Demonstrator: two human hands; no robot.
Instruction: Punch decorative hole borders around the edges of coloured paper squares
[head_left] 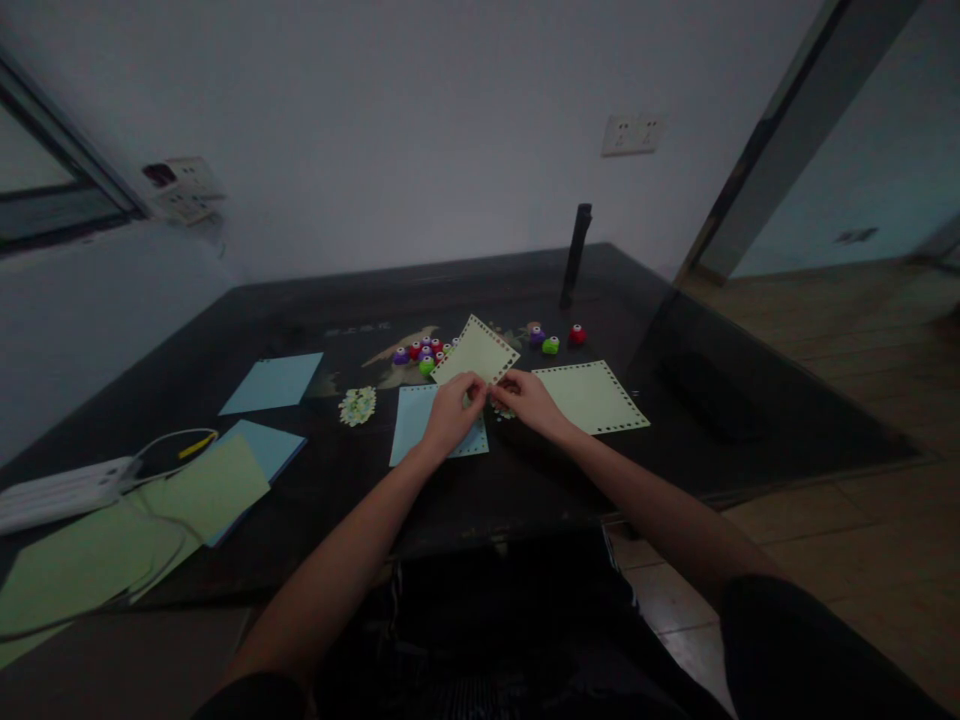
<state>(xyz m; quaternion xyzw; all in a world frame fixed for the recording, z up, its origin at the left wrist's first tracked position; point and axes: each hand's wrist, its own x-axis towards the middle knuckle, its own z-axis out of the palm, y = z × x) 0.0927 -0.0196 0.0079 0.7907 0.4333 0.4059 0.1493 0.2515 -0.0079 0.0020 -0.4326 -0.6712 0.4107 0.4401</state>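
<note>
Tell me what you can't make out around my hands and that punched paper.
Head view, dim and small:
- Whether anything sits between the left hand and right hand: fingers cover it.
- Near corner of the green punched sheet: hidden by both hands.
- Blue sheet: partly under the left hand.
- Small punches: shapes too small.

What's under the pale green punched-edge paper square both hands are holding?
Under the pale green punched-edge paper square lies a light blue punched paper sheet on the dark table. The left hand and right hand cover part of it.

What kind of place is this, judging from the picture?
Probably a room in a home, used for paper craft: a dark table with coloured paper sheets and small punches, wall sockets, and a wooden floor.
</note>
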